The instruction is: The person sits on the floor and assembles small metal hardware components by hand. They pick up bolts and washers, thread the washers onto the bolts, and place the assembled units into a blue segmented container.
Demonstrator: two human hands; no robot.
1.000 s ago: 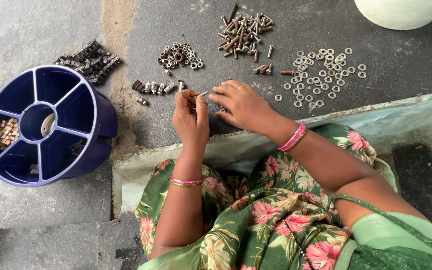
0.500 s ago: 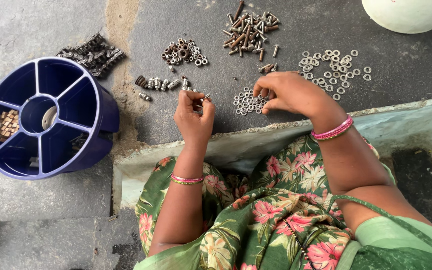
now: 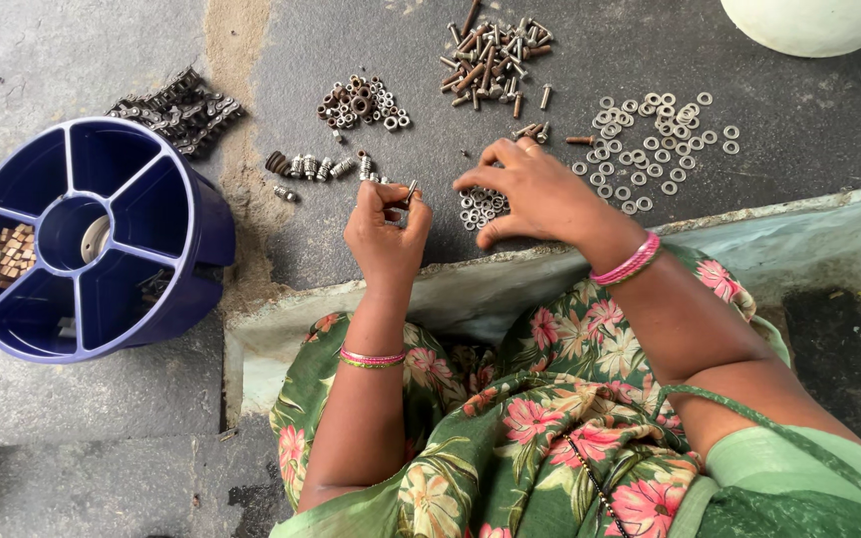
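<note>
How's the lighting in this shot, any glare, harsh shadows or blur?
Head view: soft, even daylight, no harsh shadows; sharp across the washers and bolts; the white vessel top right is bright, near overexposed; the left hand and right hand show no motion blur.

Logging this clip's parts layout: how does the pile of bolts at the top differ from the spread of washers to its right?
The bolts are long, dark and rusty-looking, heaped and overlapping; the washers are flat pale rings, lying mostly one deep. The bolts pile is compact; the washers are scattered wider. The right hand is nearer the washers than the bolts. Both are small metal hardware on the same grey floor.
</note>
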